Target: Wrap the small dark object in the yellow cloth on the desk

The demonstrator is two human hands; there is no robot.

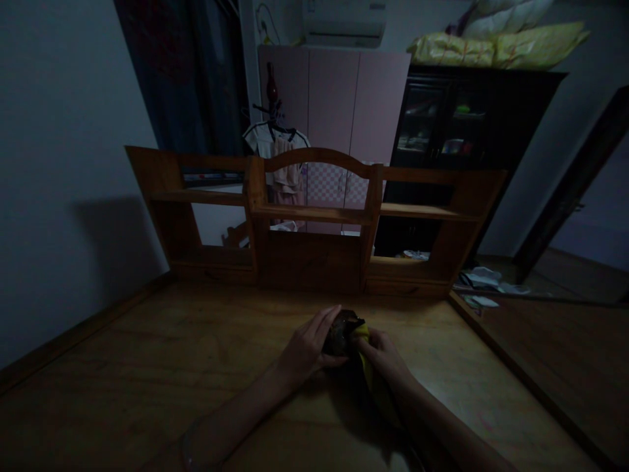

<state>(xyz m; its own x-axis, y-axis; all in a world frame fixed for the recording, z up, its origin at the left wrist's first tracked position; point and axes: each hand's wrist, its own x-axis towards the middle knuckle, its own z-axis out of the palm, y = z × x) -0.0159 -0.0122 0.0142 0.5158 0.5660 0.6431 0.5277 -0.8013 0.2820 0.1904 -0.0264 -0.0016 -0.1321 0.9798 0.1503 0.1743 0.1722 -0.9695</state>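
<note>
My left hand (305, 347) is closed around the left side of a dark, rounded, shiny object (338, 335), with the fingers over its top and the thumb low at its front. The dim light hides what kind of object it is. On its right side, my right hand (389, 360) pinches a yellow and dark cloth (366, 368) against the rim. The cloth hangs down toward me beneath my right wrist, where its lower end fades into shadow. Both hands are close together, low over the pale wooden surface (221, 354).
A wooden shelf unit (314, 213) with open compartments stands along the far edge. A raised wooden edge (515, 373) runs down the right, and a white wall (73, 164) borders the left. Farther back are a pink wardrobe (334, 98), a dark cabinet (511, 124) and hanging clothes (285, 157).
</note>
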